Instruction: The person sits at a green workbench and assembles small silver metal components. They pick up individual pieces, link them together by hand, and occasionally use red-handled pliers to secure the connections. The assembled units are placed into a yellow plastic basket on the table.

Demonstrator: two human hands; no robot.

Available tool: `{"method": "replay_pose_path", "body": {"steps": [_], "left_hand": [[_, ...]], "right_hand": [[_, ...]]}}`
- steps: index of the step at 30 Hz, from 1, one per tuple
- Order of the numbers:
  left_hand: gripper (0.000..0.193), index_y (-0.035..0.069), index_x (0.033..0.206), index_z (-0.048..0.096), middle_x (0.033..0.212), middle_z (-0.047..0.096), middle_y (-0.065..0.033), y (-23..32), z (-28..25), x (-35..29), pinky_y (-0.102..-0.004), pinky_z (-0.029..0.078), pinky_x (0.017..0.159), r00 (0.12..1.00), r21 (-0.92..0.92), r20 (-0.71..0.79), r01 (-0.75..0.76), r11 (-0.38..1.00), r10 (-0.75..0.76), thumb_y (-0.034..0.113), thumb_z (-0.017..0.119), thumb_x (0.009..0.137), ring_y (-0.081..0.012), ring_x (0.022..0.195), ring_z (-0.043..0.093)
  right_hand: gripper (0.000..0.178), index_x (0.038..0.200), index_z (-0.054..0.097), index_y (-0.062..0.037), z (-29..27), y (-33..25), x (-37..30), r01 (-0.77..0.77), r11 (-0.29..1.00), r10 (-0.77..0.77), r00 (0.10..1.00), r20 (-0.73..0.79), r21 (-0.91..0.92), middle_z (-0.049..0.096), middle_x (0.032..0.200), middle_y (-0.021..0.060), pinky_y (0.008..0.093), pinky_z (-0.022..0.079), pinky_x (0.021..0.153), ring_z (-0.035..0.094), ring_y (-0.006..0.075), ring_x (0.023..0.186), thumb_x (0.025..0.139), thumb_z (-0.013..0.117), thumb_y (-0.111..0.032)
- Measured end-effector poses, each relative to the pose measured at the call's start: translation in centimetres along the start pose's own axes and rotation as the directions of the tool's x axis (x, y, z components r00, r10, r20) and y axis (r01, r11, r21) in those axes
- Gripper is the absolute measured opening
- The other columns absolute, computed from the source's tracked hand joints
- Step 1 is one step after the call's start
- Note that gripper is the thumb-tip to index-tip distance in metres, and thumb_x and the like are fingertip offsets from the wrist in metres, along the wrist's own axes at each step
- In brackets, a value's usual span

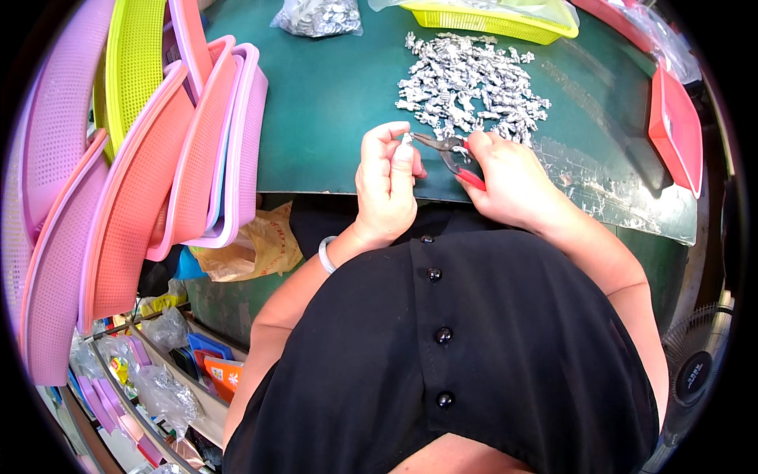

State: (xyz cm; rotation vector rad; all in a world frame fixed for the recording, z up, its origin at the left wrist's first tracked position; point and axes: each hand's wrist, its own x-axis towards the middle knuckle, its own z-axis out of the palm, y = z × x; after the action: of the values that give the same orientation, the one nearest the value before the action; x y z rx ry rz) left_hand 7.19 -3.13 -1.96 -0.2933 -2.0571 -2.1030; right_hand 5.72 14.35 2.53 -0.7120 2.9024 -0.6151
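A yellow-green basket (491,25) with clear plastic sheeting in it sits at about twelve-thirty from a worker's hands, while a clear bag (320,19) of small silvery pieces rests toward eleven o'clock on the green tabletop (324,103). At three o'clock stands a red tray (677,126), its contents too unclear to make out. Perforated baskets (138,197) in purple, orange and lime crowd nine o'clock, nested and leaning together. A tan bag (264,243) hangs below the table edge at eight o'clock; a black fan (695,371) stands at four. A loose pile of silver figures (474,83) spreads toward one o'clock, its near edge partly hidden by the right hand (509,178), which is wrapped around red-handled pliers (450,154). The left hand (387,178) pinches a small silver piece (407,139) between thumb and fingers, upright at the fingertips. The pliers' tips point to nine o'clock, just beside that piece; whether they touch it cannot be told.
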Motion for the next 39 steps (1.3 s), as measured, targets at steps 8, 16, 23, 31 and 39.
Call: {"method": "replay_pose_path", "body": {"steps": [8,16,23,31,39], "left_hand": [[0.016,0.005,0.107,0.045,0.069,0.043,-0.0013,-0.5,-0.5,-0.1,-0.0247,0.043,0.057,0.998,-0.198,0.024,-0.054,0.979,0.06,0.007,0.039,0.093,-0.0065,0.059,0.038],[0.014,0.004,0.105,0.047,0.069,0.043,-0.0009,0.2,-0.5,0.5,-0.0253,0.043,0.056,0.994,-0.229,0.0,-0.104,0.968,0.107,0.006,0.04,0.093,-0.0064,0.059,0.039],[0.015,0.004,0.106,0.044,0.07,0.044,-0.0015,-0.3,0.0,0.8,-0.0245,0.043,0.055,0.984,-0.086,-0.06,-0.171,0.981,0.166,0.004,0.039,0.092,-0.0064,0.06,0.039],[0.015,0.002,0.106,0.044,0.071,0.043,-0.0021,-0.2,-0.6,1.0,-0.0247,0.043,0.055,0.963,0.019,0.006,-0.269,0.963,0.269,0.002,0.038,0.092,-0.0071,0.06,0.04],[0.015,0.001,0.105,0.044,0.07,0.043,-0.0021,1.4,-0.8,1.2,-0.0243,0.042,0.054,0.958,0.061,0.057,-0.284,0.957,0.281,0.001,0.036,0.092,-0.0072,0.06,0.04]], "right_hand": [[0.024,0.087,0.05,0.0019,-1.1,0.2,0.7,0.026,1.0,-0.025,0.998,0.053,-0.013,0.058,0.084,0.0212,0.0427,0.047,0.067,0.059,0.0363,0.077,0.072,0.059,-0.014],[0.024,0.089,0.051,0.0014,-1.9,-0.2,1.1,-0.024,0.99,0.001,0.986,0.166,0.137,0.059,0.083,0.0209,0.0426,0.046,0.069,0.058,0.0375,0.078,0.071,0.058,-0.011],[0.027,0.089,0.051,0.0037,-0.7,-0.5,1.0,-0.014,0.994,0.014,1.0,0.002,0.113,0.059,0.086,0.0234,0.0432,0.046,0.07,0.058,0.0384,0.08,0.07,0.059,-0.014],[0.024,0.086,0.05,0.0036,-1.2,-0.5,1.6,-0.026,0.984,0.003,0.991,0.133,0.175,0.059,0.077,0.0225,0.0433,0.045,0.068,0.059,0.0381,0.077,0.072,0.059,-0.014],[0.017,0.081,0.05,0.0047,-2.6,-0.6,1.7,-0.063,0.924,-0.036,0.968,0.249,0.377,0.057,0.069,0.0213,0.0404,0.044,0.061,0.058,0.0369,0.067,0.074,0.056,-0.009]]}}
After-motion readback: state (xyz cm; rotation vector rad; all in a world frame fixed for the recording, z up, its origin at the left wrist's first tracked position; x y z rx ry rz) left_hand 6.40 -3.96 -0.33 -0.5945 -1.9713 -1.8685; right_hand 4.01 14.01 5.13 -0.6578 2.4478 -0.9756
